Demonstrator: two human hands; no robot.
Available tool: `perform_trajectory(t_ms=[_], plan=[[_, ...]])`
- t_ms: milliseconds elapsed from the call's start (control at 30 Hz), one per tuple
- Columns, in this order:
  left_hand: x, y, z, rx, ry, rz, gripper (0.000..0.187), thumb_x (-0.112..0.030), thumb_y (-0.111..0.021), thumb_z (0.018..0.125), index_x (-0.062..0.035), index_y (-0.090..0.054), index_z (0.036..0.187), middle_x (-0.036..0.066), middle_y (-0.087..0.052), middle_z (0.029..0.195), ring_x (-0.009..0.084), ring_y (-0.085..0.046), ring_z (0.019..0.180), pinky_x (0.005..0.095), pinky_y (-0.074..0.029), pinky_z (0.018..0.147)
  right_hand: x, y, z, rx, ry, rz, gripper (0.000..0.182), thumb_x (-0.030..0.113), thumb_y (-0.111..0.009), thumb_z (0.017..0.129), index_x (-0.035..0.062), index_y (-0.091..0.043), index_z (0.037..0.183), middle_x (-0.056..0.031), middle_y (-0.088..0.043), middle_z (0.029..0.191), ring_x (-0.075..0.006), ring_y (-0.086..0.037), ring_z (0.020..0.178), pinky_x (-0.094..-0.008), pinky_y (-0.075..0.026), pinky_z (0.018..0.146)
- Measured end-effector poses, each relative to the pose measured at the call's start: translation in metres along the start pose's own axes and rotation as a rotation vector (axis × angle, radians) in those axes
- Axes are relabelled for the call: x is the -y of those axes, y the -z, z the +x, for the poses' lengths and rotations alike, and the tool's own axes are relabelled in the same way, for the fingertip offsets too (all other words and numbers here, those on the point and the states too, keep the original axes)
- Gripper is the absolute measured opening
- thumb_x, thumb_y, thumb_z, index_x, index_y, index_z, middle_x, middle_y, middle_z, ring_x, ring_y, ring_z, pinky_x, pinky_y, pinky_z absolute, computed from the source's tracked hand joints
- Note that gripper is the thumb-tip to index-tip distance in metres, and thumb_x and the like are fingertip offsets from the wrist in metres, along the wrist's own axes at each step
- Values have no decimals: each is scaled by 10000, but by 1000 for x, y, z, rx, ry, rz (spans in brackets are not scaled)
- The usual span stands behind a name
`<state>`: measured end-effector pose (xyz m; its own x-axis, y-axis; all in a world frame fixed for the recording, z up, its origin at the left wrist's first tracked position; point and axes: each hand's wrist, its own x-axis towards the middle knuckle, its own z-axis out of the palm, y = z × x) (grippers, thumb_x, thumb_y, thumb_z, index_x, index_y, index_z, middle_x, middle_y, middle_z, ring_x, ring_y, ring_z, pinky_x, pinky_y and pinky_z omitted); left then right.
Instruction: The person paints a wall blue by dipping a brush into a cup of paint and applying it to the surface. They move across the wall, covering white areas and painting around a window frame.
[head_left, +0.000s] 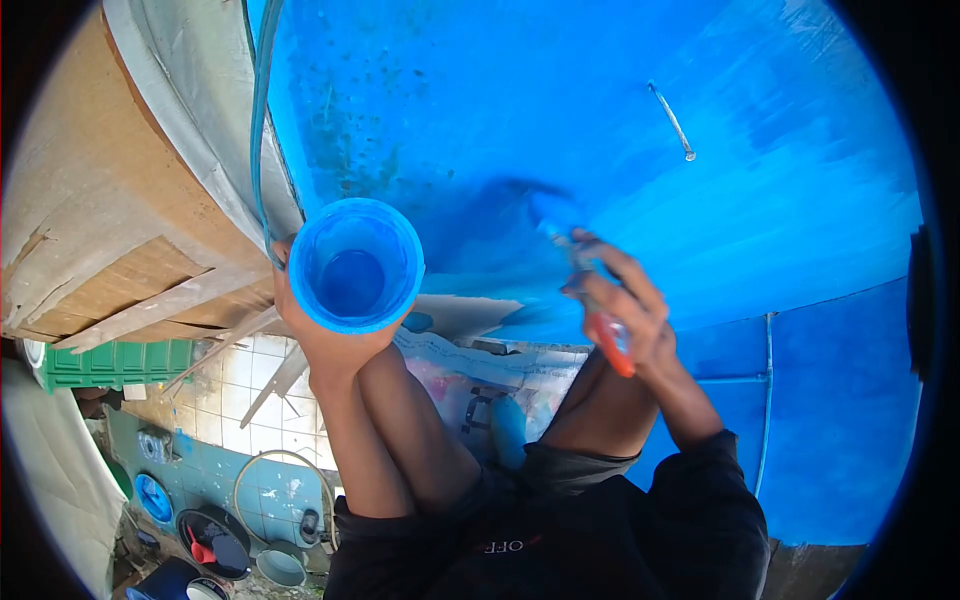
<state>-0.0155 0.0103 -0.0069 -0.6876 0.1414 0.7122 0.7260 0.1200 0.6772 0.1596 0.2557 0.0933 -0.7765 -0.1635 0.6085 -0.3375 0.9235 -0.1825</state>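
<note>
1. Blue-painted curved hull surface (620, 150) fills the far and right of the view, its coat streaked and patchy toward the upper left; a thin metal rod (672, 120) sticks out of it at upper right; unpainted wood planking (110, 230) lies to the left; tiled floor (250, 400) with buckets shows below, near the left edge.
2. Left hand (325, 345) is wrapped around a blue plastic cup (355, 265), fingers closed about its wall from below; the cup's mouth faces the camera and a pool of blue paint (350, 282) sits at its bottom; the cup is held just beside the hull's edge, left of centre.
3. Right hand (620, 310) is closed in a pinch on a paintbrush (585, 270), thumb and fingers gripping the stem; the red handle end (610, 345) juts out below the palm; the blurred blue bristle end (553, 215) touches or nearly touches the hull.
4. Handling, as a judgement: the cup looks light and thin-walled, likely to flex if squeezed and slick where paint has run, so a full wrap around the middle, kept upright, suits it; the brush is stiff and light, best held on the stem close to the bristles for control.
</note>
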Motion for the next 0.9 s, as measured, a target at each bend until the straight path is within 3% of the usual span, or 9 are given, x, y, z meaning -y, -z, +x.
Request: perform_trajectory(t_ms=[100, 167, 367, 400, 467, 567, 733, 867, 900], plan=[[-1, -1, -2, 3, -22, 37, 857, -198, -969, 609, 15, -507, 1300, 137, -650, 1172, 240, -658, 1032, 391, -525, 930, 14, 36, 24, -153, 75, -124, 281, -95, -758, 702, 43, -683, 935, -237, -621, 1178, -435, -663, 1126, -514, -593, 902], [0, -6, -3, -101, 55, -13, 683, -320, -919, 587, -31, -648, 1143, 152, -691, 1058, 380, -629, 988, 503, -423, 1019, 14, 47, 20, -267, 112, -174, 280, -97, -772, 688, 38, -674, 913, -260, -624, 1154, -454, -661, 1120, -543, -585, 902], [-2, -6, -2, -72, 64, -3, 691, -335, -921, 585, -31, -650, 1144, 152, -693, 1059, 389, -632, 971, 512, -424, 1018, 28, 32, -14, 32, 276, -83, 334, -22, -822, 639, 50, -688, 937, -244, -643, 1106, -457, -662, 1113, -589, -521, 974], [-1, -4, -1, -68, 62, -2, 691, -335, -921, 585, -31, -650, 1144, 152, -693, 1059, 389, -632, 971, 512, -424, 1018, 25, 20, -17, 29, 283, -48, 336, -16, -820, 650, 59, -694, 952, -233, -641, 1116, -442, -664, 1115, -563, -535, 970], [0, 3, -3, 36, -34, 61, 836, -200, -970, 611, 32, -521, 1277, 141, -651, 1159, 234, -657, 1026, 390, -527, 925, 23, 1, -22, 28, 278, 2, 338, -11, -818, 660, 68, -701, 967, -221, -639, 1126, -426, -667, 1117, -537, -549, 966], [-1, 4, -5, 17, 34, 37, 821, -200, -966, 621, 34, -524, 1272, 140, -653, 1149, 230, -656, 1022, 382, -531, 915, 22, -28, -31, 147, 42, 285, 352, -28, -799, 702, 64, -691, 1024, -177, -615, 1231, -326, -690, 1099, -402, -599, 917], [-1, 5, -4, -8, -11, 33, 819, -198, -966, 623, 32, -523, 1273, 139, -650, 1155, 230, -655, 1021, 379, -532, 906, -15, -63, -48, 220, -196, 408, 336, -104, -748, 743, 30, -683, 1044, -149, -635, 1237, -274, -706, 1027, -399, -610, 820], [-5, 10, -2, 20, -37, 33, 846, -191, -967, 617, 27, -508, 1293, 137, -646, 1167, 229, -649, 1038, 383, -533, 906, -22, -21, -6, -77, -99, 95, 328, -154, -716, 730, -2, -677, 1018, -178, -674, 1131, -308, -719, 1009, -351, -605, 853], [-4, 10, -1, 22, -32, 40, 846, -191, -967, 617, 27, -508, 1293, 137, -646, 1167, 229, -649, 1038, 383, -533, 906, -15, -5, -1, -160, -45, 47, 292, -150, -698, 745, -10, -667, 1000, -200, -669, 1122, -352, -713, 1020, -390, -603, 863]])
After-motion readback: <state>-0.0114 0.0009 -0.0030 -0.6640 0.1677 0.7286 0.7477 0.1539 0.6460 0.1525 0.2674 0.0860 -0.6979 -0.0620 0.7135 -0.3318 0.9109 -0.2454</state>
